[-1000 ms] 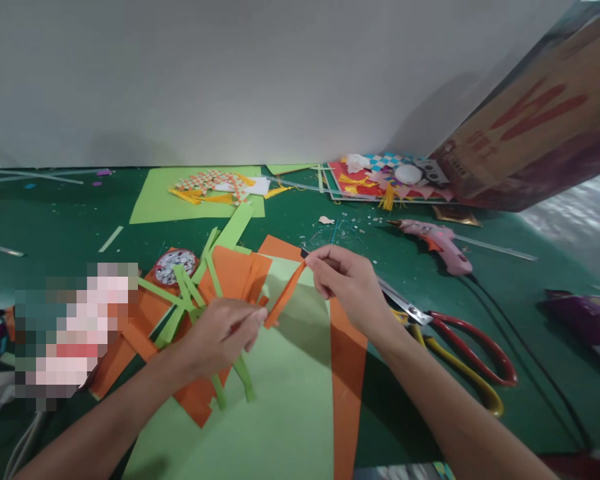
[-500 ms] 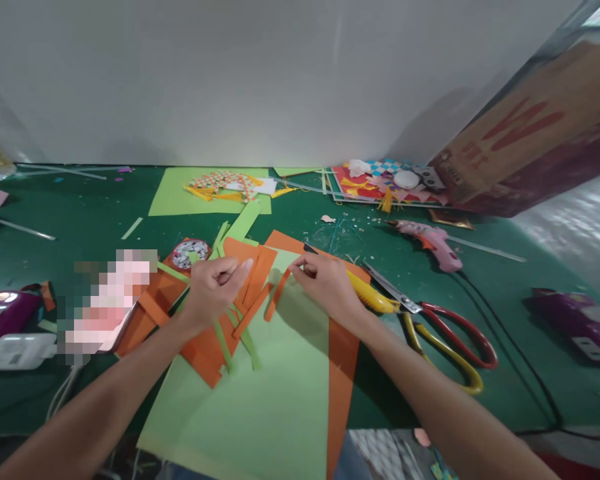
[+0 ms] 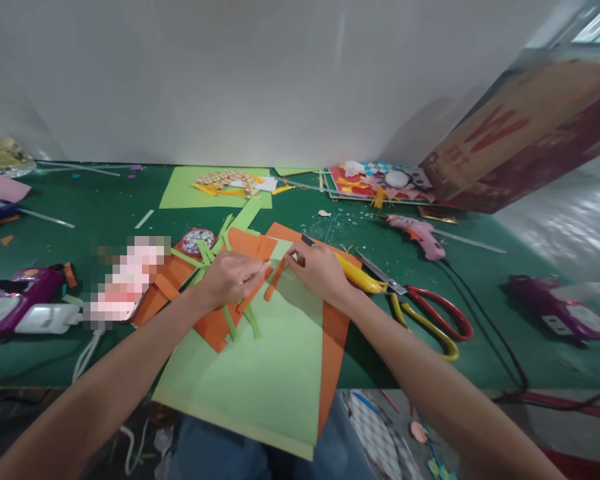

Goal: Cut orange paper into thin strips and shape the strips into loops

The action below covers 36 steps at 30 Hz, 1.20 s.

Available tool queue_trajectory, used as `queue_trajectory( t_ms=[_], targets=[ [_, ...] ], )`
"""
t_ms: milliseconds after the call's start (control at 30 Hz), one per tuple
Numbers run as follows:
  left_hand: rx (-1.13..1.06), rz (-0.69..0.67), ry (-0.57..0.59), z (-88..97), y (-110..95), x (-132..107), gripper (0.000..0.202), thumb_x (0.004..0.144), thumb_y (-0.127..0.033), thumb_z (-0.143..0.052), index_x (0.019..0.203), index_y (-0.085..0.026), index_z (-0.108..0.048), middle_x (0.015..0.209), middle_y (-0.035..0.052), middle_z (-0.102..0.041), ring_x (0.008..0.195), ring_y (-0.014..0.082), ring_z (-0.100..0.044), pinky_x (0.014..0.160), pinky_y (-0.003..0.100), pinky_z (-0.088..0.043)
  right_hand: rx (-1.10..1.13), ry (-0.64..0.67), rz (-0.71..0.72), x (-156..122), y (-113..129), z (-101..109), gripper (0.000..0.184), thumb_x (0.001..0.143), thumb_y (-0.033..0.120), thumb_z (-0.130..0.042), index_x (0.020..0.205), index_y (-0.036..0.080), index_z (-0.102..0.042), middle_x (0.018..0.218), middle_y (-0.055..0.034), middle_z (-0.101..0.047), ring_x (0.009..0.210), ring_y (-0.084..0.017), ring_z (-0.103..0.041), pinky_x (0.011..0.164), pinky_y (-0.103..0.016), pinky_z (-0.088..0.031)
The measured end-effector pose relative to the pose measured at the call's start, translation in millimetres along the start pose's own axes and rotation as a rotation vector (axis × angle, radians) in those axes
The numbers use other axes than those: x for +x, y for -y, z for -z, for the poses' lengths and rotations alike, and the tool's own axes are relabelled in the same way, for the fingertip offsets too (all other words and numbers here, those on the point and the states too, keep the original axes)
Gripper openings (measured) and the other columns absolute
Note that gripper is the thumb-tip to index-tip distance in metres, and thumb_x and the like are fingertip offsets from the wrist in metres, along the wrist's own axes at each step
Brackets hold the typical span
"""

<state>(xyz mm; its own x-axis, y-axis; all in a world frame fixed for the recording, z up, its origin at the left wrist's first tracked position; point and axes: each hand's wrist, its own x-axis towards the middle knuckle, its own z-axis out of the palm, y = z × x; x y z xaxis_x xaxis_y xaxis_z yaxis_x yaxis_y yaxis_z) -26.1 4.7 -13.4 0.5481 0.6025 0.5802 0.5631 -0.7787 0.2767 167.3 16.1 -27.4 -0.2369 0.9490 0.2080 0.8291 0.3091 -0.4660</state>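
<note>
My left hand (image 3: 233,279) and my right hand (image 3: 319,272) meet over a pile of cut paper on the green table (image 3: 80,227). Between them is a narrow orange paper strip (image 3: 274,283); my right hand's fingers pinch its upper end and my left hand's fingers close near its lower end. Under the hands lie a large light green sheet (image 3: 260,367), orange sheets (image 3: 335,347) and several green strips (image 3: 253,321). A yellow-handled cutter (image 3: 357,275) lies just right of my right hand.
Red and yellow scissors (image 3: 425,313) and a pink glue gun (image 3: 417,233) lie to the right. A purple device (image 3: 555,307) sits far right, another purple device (image 3: 20,303) far left. Woven paper crafts (image 3: 225,183) and a cardboard box (image 3: 520,140) stand at the back.
Both hands have lowered the orange strip from the air to the paper pile. My left hand let go of it and now closes beside it again. The view has tilted down.
</note>
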Motion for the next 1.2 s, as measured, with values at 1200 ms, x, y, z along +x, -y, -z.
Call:
queue_trajectory(
  t_ms=[1200],
  targets=[
    [-0.059,0.261,0.127,-13.1,5.2,4.3,0.026,0.092,-0.036,-0.040,0.081,-0.017,-0.054,0.060,-0.0017,-0.059,0.047,0.0112,-0.048,0.048,0.022,-0.030,0.305,0.056,0.069,-1.0,7.1,-2.7,0.013,0.082,0.025,-0.046,0.073,0.018,-0.052,0.047,0.0060,-0.043,0.043,-0.008,-0.035,0.047,-0.022,-0.024]
  ],
)
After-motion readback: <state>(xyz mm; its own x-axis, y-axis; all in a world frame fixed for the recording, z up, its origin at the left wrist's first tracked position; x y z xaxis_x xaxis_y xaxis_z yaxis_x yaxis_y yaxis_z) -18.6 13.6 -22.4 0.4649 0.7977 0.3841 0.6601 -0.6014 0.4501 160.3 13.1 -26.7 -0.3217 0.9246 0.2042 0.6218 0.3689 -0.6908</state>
